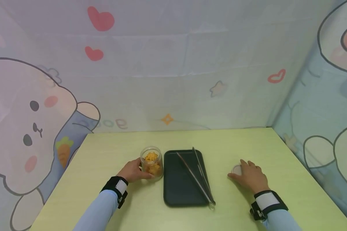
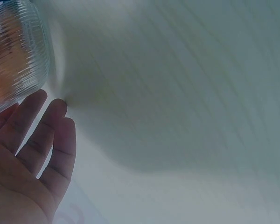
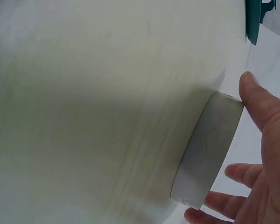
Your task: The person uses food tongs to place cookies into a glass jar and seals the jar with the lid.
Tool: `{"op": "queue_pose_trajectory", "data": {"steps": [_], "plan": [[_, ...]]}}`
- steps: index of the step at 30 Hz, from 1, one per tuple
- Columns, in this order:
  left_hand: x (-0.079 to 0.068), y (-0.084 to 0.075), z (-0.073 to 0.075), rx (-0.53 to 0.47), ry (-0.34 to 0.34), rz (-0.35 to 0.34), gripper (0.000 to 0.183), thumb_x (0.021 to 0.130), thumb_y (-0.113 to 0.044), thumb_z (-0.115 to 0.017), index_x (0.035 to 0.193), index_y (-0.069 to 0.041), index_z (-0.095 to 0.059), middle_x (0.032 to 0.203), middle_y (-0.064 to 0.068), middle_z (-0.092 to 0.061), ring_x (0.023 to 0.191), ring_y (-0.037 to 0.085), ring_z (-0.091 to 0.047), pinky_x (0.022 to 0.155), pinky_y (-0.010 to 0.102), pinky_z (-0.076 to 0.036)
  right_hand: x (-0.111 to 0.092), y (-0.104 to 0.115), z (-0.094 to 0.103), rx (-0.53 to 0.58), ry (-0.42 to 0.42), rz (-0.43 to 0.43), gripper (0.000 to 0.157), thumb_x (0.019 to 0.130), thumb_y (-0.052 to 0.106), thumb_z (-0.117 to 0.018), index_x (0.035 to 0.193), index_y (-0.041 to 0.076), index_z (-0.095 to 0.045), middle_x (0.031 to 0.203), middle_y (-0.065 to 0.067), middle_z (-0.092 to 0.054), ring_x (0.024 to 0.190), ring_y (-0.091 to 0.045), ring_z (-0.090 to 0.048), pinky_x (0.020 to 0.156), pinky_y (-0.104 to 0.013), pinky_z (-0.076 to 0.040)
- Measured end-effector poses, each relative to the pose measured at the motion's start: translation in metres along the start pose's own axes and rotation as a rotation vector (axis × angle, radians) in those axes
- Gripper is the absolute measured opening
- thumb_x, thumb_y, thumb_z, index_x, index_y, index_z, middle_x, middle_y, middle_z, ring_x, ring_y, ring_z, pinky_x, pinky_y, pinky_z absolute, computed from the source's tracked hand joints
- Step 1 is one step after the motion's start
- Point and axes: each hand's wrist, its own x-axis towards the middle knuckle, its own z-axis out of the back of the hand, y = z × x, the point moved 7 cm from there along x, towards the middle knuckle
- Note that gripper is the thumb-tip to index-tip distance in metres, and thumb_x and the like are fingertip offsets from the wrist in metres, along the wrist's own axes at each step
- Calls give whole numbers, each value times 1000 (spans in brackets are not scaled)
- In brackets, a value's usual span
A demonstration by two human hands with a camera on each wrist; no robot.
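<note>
In the head view a clear glass jar (image 1: 156, 175) holding orange-yellow pieces stands left of the tray, its mouth uncovered. My left hand (image 1: 134, 170) grips its left side, thumb across the front and fingers behind. The left wrist view shows the jar's ribbed wall (image 2: 37, 46) beside slightly spread fingers (image 2: 56, 140); the thumb is hidden there. Over on the right, my right hand (image 1: 251, 178) holds a round white lid (image 1: 237, 169) by its edge. Seen from the right wrist, the lid (image 3: 207, 149) lies between thumb (image 3: 256, 100) and fingertips, close over the table.
Between the hands lies a dark rectangular tray (image 1: 176, 189) on the pale yellow table (image 1: 219, 141). Long metal tongs (image 1: 193, 175) rest across the tray, their joined end past its front right corner. Behind the table hangs a cartoon-printed cloth (image 1: 162, 57), with more at both sides.
</note>
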Motion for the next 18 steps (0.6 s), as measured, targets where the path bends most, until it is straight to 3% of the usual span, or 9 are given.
{"op": "queue_pose_trajectory", "data": {"steps": [7,18], "plan": [[2,5,-3,-4,-2,-1,73,60,-44,-86,120,-10,-60,104,11,-69,92,23,-59,82,46,-52,-2,4,-4,-20,-3,44,85,80,51,-67,124,-19,-48,117,-45,-51,101,-58,-48,77,-65,-48],[-1,1,0,-16,-2,-26,73,61,-44,-86,120,-11,-60,108,12,-69,95,25,-60,83,47,-52,-4,6,-5,-5,18,50,82,83,47,-66,126,-21,-45,116,-46,-49,102,-59,-47,78,-65,-48]]}}
